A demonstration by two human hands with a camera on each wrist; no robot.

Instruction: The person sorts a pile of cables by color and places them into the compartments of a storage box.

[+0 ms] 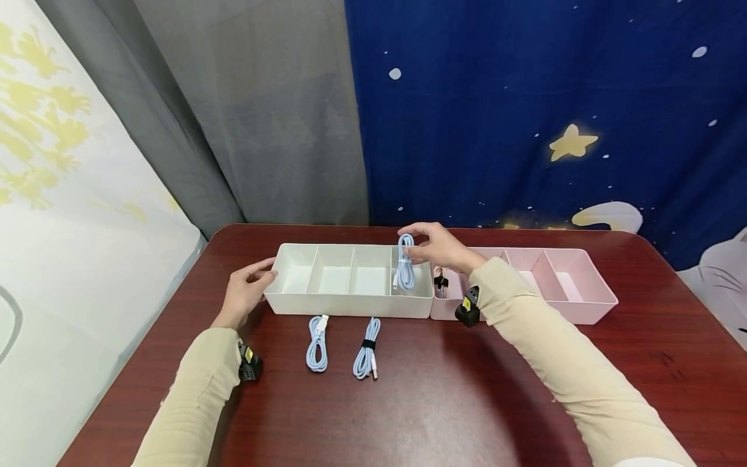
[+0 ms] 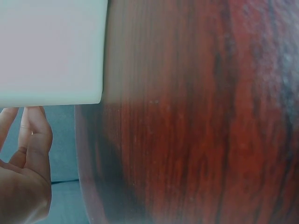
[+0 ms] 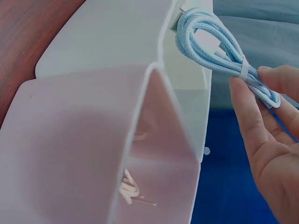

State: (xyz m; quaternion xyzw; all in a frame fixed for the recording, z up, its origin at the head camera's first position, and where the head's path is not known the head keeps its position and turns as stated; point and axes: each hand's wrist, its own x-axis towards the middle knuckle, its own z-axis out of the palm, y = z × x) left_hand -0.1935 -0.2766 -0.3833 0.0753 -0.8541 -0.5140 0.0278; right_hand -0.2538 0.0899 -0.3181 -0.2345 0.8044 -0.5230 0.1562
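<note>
My right hand (image 1: 440, 246) pinches a coiled light-blue charging cable (image 1: 405, 263) above the rightmost compartment of the white divided box (image 1: 350, 305). In the right wrist view, a pale band circles the cable (image 3: 210, 44), which sits between thumb and fingertips. My left hand (image 1: 244, 295) touches the left end of the box with its fingertips. The left wrist view shows these fingers (image 2: 38, 128) against the box wall (image 2: 51, 56). On the table in front lie two more coiled blue cables, one plain (image 1: 317, 347) and one with a black strap (image 1: 366, 350).
A pink divided box (image 1: 583, 311) adjoins the white one on the right. Its left compartment holds a cable with a black strap (image 1: 441, 282), partly hidden by the right arm. Curtains (image 1: 280, 130) hang behind the dark red wooden table (image 1: 420, 402).
</note>
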